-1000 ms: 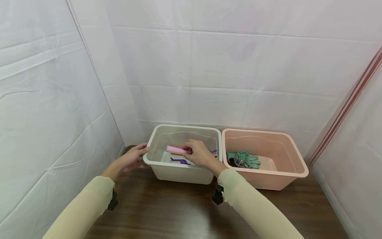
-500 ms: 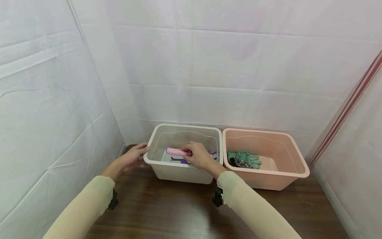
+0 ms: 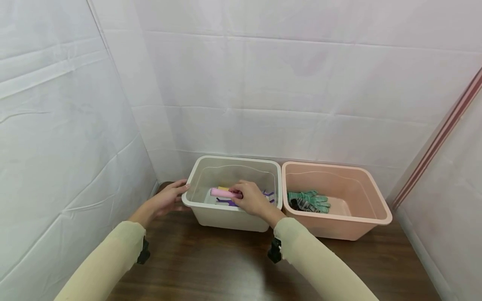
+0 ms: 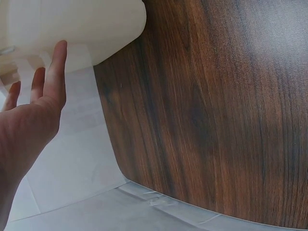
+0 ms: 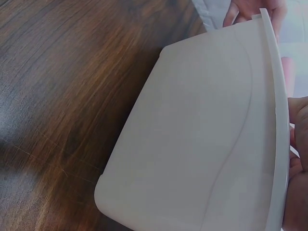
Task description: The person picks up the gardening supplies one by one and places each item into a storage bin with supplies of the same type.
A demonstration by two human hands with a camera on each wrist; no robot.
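Note:
My right hand (image 3: pixel 250 198) reaches over the near rim of the off-white bin (image 3: pixel 233 219). Thumb and fingers grip a smooth pink cylinder (image 3: pixel 222 192) with a dark purple end; its exact kind is unclear. In the right wrist view, a bit of the pink cylinder (image 5: pixel 288 74) shows past the rim. Below it in the bin lie purple pieces with thin prongs (image 3: pixel 226 202) and something yellow (image 3: pixel 224 188). At the bin's left end my left hand (image 3: pixel 169 198) touches the rim, thumb on top. The left wrist view shows its fingers (image 4: pixel 57 72) fairly straight beside the bin's outer wall.
A pink bin (image 3: pixel 339 228) stands right against the off-white one, with a green glove (image 3: pixel 318 200) and a grey-black knitted piece (image 3: pixel 303 205) inside. Both stand on a dark wooden table (image 3: pixel 211 267). White sheeting (image 3: pixel 278 83) rises behind and on both sides.
My right hand has shifted the pink cylinder slightly toward me, and the yellow thing now shows behind it. The left hand stays at the bin's rim.

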